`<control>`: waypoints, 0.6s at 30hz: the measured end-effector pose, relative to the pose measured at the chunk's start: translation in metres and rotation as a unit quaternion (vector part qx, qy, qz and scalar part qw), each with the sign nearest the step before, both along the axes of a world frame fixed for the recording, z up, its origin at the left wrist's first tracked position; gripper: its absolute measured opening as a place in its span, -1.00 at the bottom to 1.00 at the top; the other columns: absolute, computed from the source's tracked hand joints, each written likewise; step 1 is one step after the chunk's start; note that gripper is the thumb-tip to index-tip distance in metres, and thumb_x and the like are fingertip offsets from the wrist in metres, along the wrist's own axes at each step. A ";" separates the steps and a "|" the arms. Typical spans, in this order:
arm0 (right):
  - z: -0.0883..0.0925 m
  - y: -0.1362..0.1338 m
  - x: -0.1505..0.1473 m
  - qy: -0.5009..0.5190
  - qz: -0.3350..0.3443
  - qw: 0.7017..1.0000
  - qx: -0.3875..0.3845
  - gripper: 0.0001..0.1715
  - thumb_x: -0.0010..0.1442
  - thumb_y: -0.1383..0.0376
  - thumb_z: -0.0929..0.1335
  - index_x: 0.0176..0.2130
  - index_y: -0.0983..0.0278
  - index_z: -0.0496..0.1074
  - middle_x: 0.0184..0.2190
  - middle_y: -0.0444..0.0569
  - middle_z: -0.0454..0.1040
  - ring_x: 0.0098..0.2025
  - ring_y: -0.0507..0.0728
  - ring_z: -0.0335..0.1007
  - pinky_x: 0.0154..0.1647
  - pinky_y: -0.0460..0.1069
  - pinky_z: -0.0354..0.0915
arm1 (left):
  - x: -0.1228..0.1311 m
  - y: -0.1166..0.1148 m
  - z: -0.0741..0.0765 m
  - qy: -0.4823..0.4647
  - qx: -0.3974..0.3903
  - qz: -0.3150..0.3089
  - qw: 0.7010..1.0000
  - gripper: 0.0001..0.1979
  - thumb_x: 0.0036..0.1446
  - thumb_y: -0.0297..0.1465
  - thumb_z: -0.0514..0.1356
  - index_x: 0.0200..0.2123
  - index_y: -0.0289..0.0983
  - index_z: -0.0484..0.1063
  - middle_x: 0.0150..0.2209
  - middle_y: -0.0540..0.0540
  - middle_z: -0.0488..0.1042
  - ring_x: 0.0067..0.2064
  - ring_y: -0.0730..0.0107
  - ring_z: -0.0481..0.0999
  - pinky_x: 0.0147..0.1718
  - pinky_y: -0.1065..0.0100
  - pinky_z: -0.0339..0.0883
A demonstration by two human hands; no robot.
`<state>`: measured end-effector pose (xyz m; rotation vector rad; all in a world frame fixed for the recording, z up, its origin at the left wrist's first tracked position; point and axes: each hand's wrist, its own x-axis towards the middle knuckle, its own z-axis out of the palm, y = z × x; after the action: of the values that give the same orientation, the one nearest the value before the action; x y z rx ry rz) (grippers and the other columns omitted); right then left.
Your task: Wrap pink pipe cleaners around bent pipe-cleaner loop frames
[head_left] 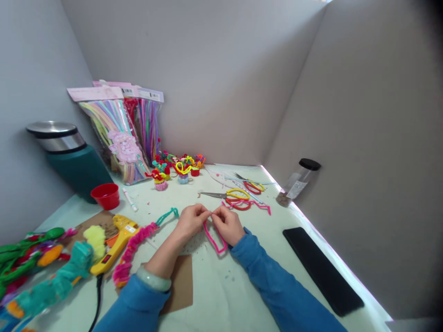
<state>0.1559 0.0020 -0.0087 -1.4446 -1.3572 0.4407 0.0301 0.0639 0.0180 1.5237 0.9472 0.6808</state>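
Note:
Both my hands meet over the middle of the table, pinching a pink pipe cleaner (216, 249) that is bent into a narrow loop hanging toward me. My left hand (191, 220) has thumb and index finger closed near the loop's upper end. Fingertip to fingertip with it, my right hand (228, 225) is closed on the same end; the ends themselves are hidden by the fingers. Just beyond lie scissors with yellow and red handles (238, 199) and another bent pink pipe cleaner (263, 205). A fuzzy pink twisted piece (133, 249) with a teal loop lies left of my left hand.
At the left are a yellow glue gun (114, 246), a teal fuzzy piece (65, 269), a red cup (105, 196) and a teal bottle (78, 163). Bagged pipe cleaners (114, 133) lean on the wall. A black strip (321, 269) and a clear jar (298, 183) are at the right.

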 end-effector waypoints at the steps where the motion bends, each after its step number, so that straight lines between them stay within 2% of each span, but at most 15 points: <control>1: 0.000 0.001 0.000 0.029 0.013 0.999 -0.010 -0.81 0.08 0.23 0.28 -0.48 0.28 0.35 -0.63 -0.16 0.33 -0.57 0.00 0.21 -0.56 -0.11 0.15 | -0.001 0.000 0.001 -0.006 -0.011 0.000 1.000 -0.74 -0.14 -0.22 0.21 -0.57 -0.30 0.30 -0.74 0.10 0.26 -0.76 0.64 0.08 -0.76 0.51 -0.13; 3: 0.001 0.004 0.002 0.112 0.040 0.992 -0.038 -0.77 0.09 0.16 0.28 -0.41 0.28 0.35 -0.60 -0.15 0.37 -0.59 0.00 0.23 -0.59 -0.12 0.16 | -0.002 0.001 0.002 -0.033 -0.032 0.027 0.999 -0.73 -0.13 -0.21 0.21 -0.57 -0.31 0.29 -0.72 0.09 0.29 -0.76 0.66 0.08 -0.77 0.51 -0.12; 6: 0.004 0.007 0.009 0.225 0.067 0.967 -0.096 -0.63 0.09 0.03 0.26 -0.32 0.29 0.34 -0.58 -0.13 0.43 -0.69 -0.03 0.19 -0.71 -0.14 0.10 | -0.003 0.006 0.000 -0.102 -0.055 0.106 0.988 -0.73 -0.15 -0.22 0.23 -0.53 -0.31 0.30 -0.67 0.08 0.32 -0.74 0.65 0.16 -0.74 0.52 0.01; 9: 0.008 0.007 0.016 0.262 0.077 0.953 -0.132 -0.59 0.06 -0.01 0.27 -0.40 0.30 0.35 -0.71 -0.19 0.35 -0.78 -0.09 0.07 -0.78 -0.18 -0.05 | -0.005 0.012 -0.003 -0.168 -0.085 0.146 0.971 -0.72 -0.15 -0.22 0.25 -0.47 -0.32 0.31 -0.61 0.05 0.37 -0.68 0.61 0.27 -0.69 0.51 0.13; 11: 0.009 0.007 0.020 0.275 0.085 0.948 -0.135 -0.64 0.01 0.04 0.33 -0.46 0.31 0.34 -0.81 -0.25 0.24 -0.81 -0.10 -0.01 -0.80 -0.20 -0.12 | -0.007 0.015 -0.003 -0.201 -0.113 0.146 0.962 -0.72 -0.15 -0.25 0.27 -0.45 -0.32 0.32 -0.56 0.03 0.40 -0.65 0.60 0.32 -0.67 0.51 0.19; 13: 0.008 0.007 0.023 0.303 0.090 0.939 -0.132 -0.68 -0.04 0.09 0.38 -0.46 0.31 0.33 -0.84 -0.28 0.19 -0.81 -0.11 -0.04 -0.81 -0.21 -0.16 | -0.008 0.016 -0.003 -0.224 -0.142 0.140 0.954 -0.76 -0.13 -0.31 0.27 -0.45 -0.34 0.32 -0.54 0.02 0.41 -0.68 0.66 0.27 -0.71 0.54 0.16; 16: 0.007 0.009 0.027 0.377 0.087 0.914 -0.120 -0.71 -0.10 0.16 0.42 -0.47 0.32 0.34 -0.78 -0.25 0.26 -0.80 -0.13 -0.04 -0.84 -0.22 -0.17 | -0.010 0.017 0.001 -0.248 -0.194 0.104 0.943 -0.85 -0.09 -0.42 0.24 -0.46 -0.36 0.33 -0.54 0.03 0.40 -0.74 0.75 0.12 -0.79 0.58 0.01; 18: 0.008 0.010 0.030 0.440 0.088 0.886 -0.112 -0.73 -0.15 0.24 0.45 -0.46 0.33 0.35 -0.67 -0.19 0.37 -0.76 -0.13 0.05 -0.83 -0.22 -0.08 | -0.012 0.018 0.003 -0.264 -0.242 0.070 0.931 -0.91 -0.06 -0.49 0.22 -0.47 -0.36 0.33 -0.57 0.04 0.37 -0.73 0.74 0.14 -0.78 0.59 0.02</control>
<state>0.1864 0.0115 -0.0005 -1.0612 -0.6945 1.2346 0.0180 0.0820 0.0214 0.7825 0.7372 0.8318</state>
